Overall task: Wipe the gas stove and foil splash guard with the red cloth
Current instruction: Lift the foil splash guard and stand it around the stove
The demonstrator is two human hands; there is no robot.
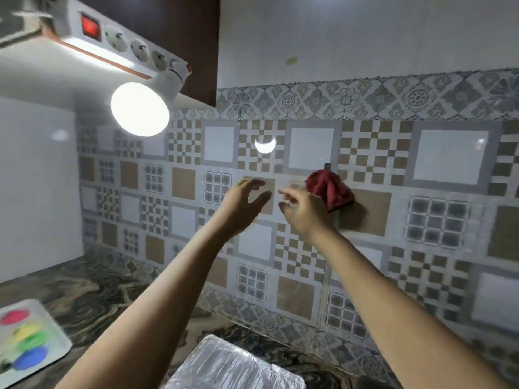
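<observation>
The red cloth [331, 189] hangs bunched from a small hook [327, 165] on the tiled wall, at centre right. My right hand [304, 210] is raised just left of and below the cloth, its fingers relaxed and holding nothing; whether it touches the cloth I cannot tell. Further left, my left hand [244, 204] is raised with fingers spread, empty, apart from the cloth. The foil splash guard [233, 366] shows as a crinkled silver sheet at the bottom edge. The gas stove is out of view.
A lit bulb [140, 108] hangs under a shelf holding a white power strip [123, 42] at upper left. A tray with coloured blobs [26, 341] lies on the marbled counter [92, 299] at lower left. Patterned tiles [421, 220] cover the wall.
</observation>
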